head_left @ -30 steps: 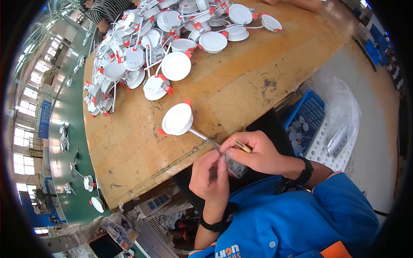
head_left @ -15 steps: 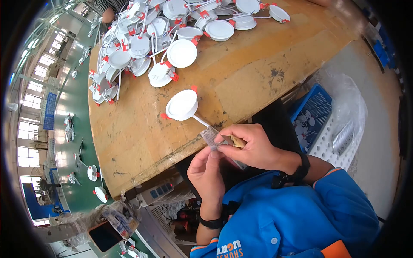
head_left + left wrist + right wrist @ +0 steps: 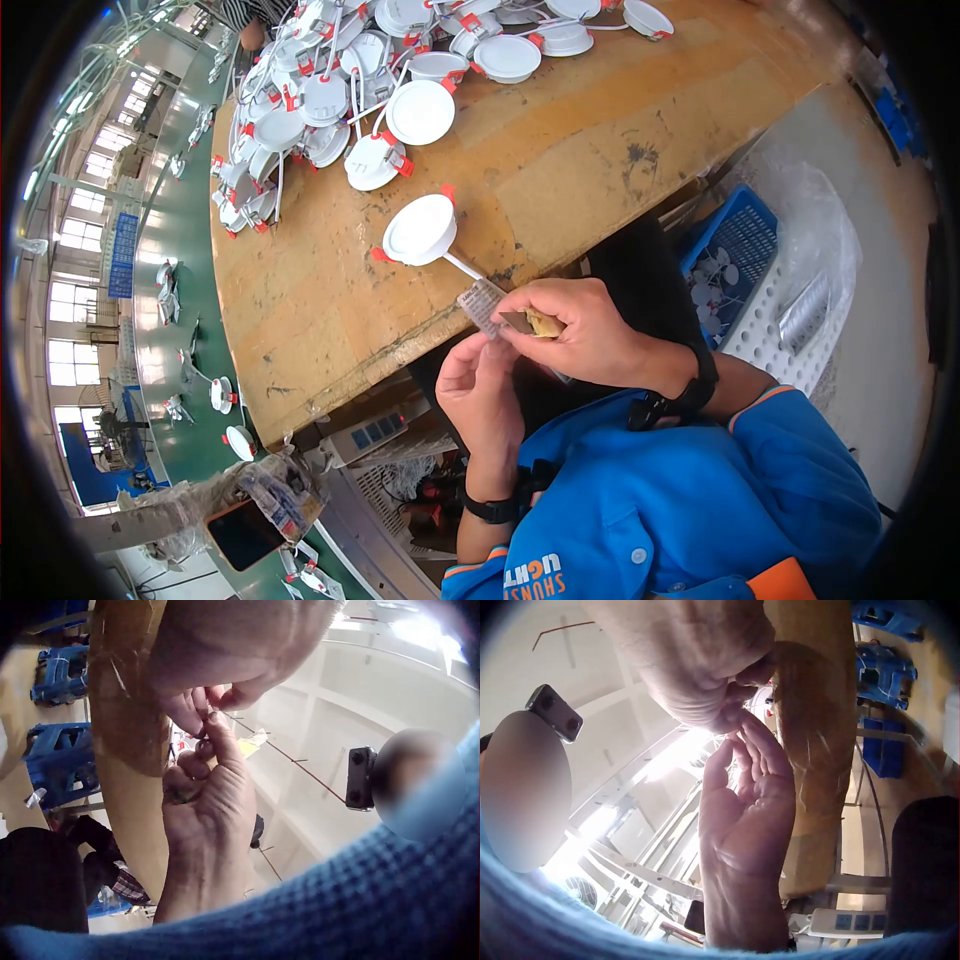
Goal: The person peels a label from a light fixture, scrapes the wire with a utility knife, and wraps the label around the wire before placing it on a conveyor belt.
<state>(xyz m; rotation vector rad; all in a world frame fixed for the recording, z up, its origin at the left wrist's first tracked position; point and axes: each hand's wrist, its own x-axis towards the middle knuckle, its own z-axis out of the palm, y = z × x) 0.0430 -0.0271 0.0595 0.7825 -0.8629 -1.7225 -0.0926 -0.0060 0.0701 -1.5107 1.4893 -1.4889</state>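
Note:
A round white downlight [image 3: 420, 230] with red-tipped clips lies near the table's front edge. Its white cable [image 3: 462, 265] runs toward the hands to a grey printed label [image 3: 482, 302]. With thumb and fingertips, the left hand [image 3: 482, 390] pinches the label's lower end. The right hand [image 3: 585, 325] holds a small tool [image 3: 543, 322] with a tan handle and a flat, dark, blade-like end, its fingertips right at the label's edge. In the left wrist view, the left hand [image 3: 210, 795] and right hand [image 3: 240, 652] meet at the fingertips; the tool is hidden there.
White downlights [image 3: 325, 100] with cables and red clips are piled on the worn brown table [image 3: 590, 190]. On the left runs a green conveyor [image 3: 190, 330] carrying several lights. A blue basket [image 3: 745, 225] stands at the right, beside a white perforated panel [image 3: 790, 345]. A phone [image 3: 245, 535] sits lower left.
The hands have drawn slightly apart at the fingertips, exposing the printed label between them. The right hand has turned, showing the tool's flat end. The head view has shifted; the downlight stays put.

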